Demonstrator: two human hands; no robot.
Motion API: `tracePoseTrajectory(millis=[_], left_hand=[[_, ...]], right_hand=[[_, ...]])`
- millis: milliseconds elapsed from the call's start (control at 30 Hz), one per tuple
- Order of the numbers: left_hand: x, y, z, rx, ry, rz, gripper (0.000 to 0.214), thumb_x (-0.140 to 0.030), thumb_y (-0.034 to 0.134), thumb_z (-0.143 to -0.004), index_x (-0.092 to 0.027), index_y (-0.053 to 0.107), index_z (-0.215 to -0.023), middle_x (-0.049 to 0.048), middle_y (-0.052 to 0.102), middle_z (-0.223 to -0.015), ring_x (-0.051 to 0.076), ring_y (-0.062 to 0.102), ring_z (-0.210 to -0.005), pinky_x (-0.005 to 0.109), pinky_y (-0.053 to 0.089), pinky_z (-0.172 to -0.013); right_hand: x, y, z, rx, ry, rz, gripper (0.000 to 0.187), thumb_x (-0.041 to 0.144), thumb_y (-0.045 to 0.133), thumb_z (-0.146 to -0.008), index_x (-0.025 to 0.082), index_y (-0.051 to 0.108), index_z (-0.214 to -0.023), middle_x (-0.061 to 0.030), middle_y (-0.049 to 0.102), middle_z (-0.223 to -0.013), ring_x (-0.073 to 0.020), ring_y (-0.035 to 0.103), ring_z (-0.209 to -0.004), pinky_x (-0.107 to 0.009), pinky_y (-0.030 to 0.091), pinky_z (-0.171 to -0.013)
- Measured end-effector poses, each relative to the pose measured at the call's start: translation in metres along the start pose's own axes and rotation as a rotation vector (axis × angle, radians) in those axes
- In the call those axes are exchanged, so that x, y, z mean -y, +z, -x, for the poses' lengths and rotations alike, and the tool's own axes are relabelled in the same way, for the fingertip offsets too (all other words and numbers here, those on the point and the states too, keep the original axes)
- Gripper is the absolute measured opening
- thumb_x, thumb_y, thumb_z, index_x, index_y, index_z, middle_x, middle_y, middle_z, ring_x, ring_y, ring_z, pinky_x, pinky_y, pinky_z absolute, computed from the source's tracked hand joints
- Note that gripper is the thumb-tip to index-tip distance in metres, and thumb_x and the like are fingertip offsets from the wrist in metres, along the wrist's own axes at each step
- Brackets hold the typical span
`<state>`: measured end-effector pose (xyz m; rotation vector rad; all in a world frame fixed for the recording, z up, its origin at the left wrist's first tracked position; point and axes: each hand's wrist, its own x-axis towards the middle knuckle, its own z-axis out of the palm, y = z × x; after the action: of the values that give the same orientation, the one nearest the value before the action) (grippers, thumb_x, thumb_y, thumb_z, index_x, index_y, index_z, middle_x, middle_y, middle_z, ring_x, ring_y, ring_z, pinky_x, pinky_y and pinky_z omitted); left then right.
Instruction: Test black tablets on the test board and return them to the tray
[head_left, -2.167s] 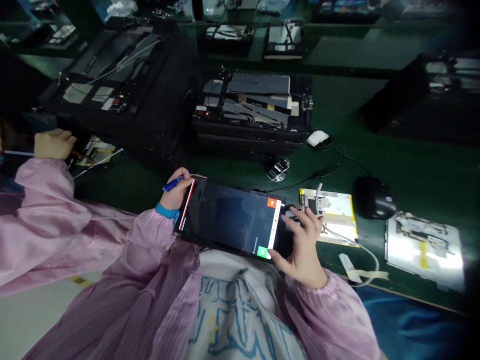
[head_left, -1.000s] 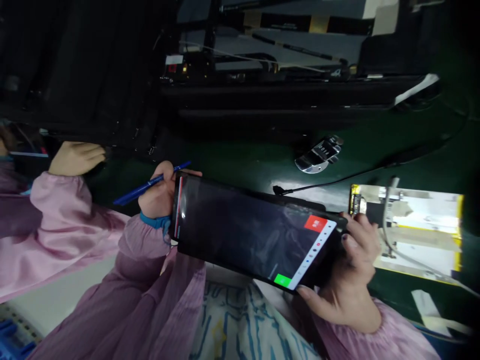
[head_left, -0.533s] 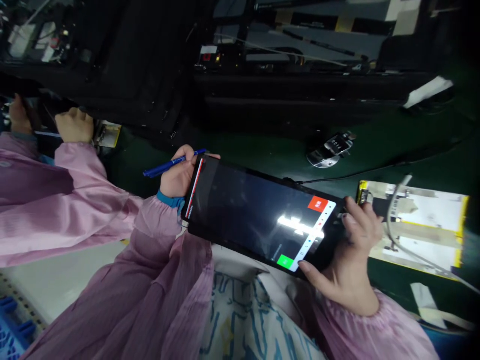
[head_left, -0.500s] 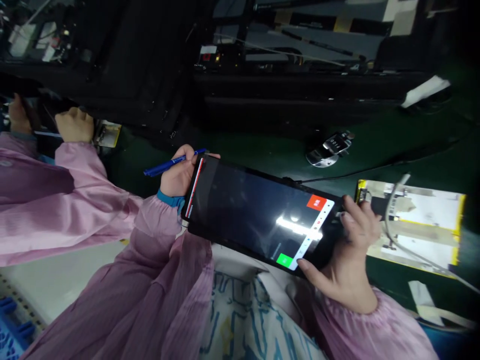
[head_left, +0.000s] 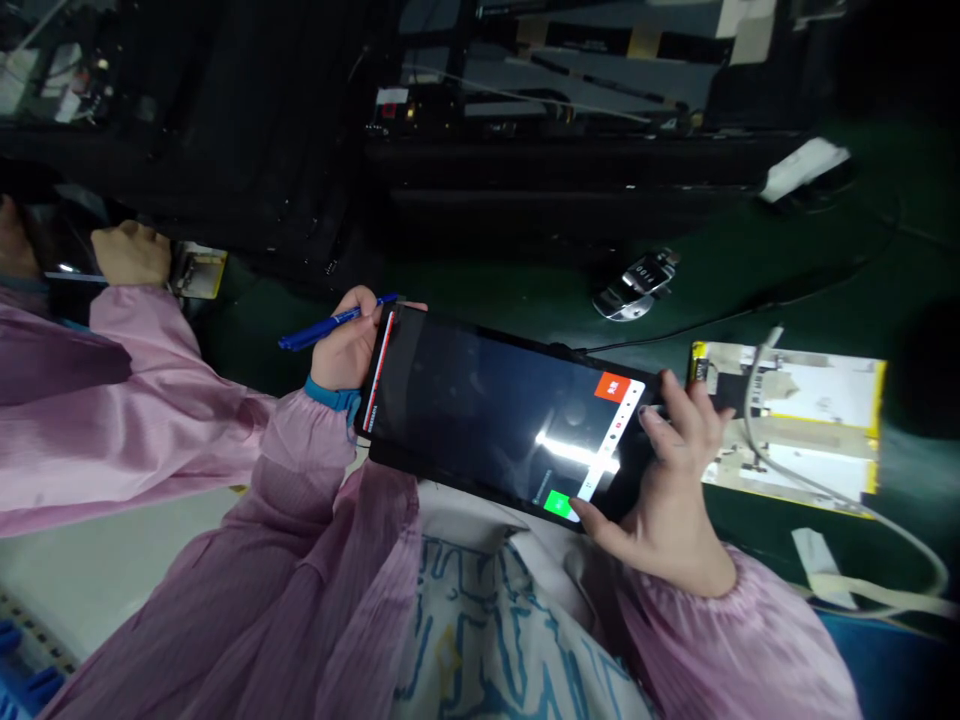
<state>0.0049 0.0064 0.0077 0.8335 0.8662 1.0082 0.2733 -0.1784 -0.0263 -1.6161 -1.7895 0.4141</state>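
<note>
A black tablet [head_left: 465,405] lies tilted across my lap, its dark screen lit by a red button, a green button and a white bar at the right end. My left hand [head_left: 346,338] grips the tablet's left end and also has a blue pen [head_left: 319,330] between its fingers. Around the tablet's right end, my right hand [head_left: 675,490] spans the width, fingers curled at the upper corner. Its thumb rests on the screen beside the green button. What the fingertips touch behind the tablet is hidden.
A metal tally counter [head_left: 636,285] stands on the green table beyond the tablet. Right of it lie white-and-yellow battery packs [head_left: 825,390] under a grey cable [head_left: 757,440]. Large black device housings [head_left: 525,220] line the back. At left, a co-worker's hand [head_left: 133,254] works close by.
The whole view has shifted slightly, with everything sitting a little further left. My right thumb has moved closer to the green button. Both hands keep their places on the tablet.
</note>
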Motion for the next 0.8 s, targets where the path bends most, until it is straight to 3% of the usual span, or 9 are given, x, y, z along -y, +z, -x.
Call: tracePoseTrajectory(millis=[167,267,800], left_hand=[[-0.0004,-0.0007,0.0003,0.017,0.008,-0.003,0.027,-0.024,0.065,-0.070,-0.020,0.039,-0.073,0.0091,0.071,-0.102,0.031,0.065,-0.098,0.047,0.051,-0.083],[-0.0002,-0.0013,0.0003,0.000,-0.003,-0.003,0.027,-0.024,0.066,-0.070,-0.020,0.039,-0.073,0.0086,0.071,-0.099,0.031,0.065,-0.096,0.047,0.051,-0.083],[-0.0016,-0.0030,0.0021,0.031,0.011,0.019,0.030,-0.023,0.069,-0.066,-0.020,0.040,-0.073,0.0078,0.070,-0.099,0.030,0.065,-0.095,0.045,0.052,-0.081]], right_hand=[[-0.0004,0.0018,-0.0003,-0.054,-0.062,0.002,0.092,0.048,0.058,-0.070,0.029,0.015,-0.149,-0.0082,0.011,-0.158,-0.0450,0.010,-0.142,-0.074,0.002,-0.106],[-0.0002,0.0013,-0.0004,-0.024,-0.061,0.018,0.094,0.045,0.061,-0.069,0.027,0.014,-0.149,-0.0115,0.011,-0.157,-0.0468,0.009,-0.141,-0.075,0.002,-0.105],[0.0028,0.0008,-0.0008,0.018,-0.060,0.031,0.090,0.045,0.062,-0.070,0.028,0.016,-0.145,-0.0141,0.006,-0.157,-0.0478,0.006,-0.141,-0.076,0.006,-0.102]])
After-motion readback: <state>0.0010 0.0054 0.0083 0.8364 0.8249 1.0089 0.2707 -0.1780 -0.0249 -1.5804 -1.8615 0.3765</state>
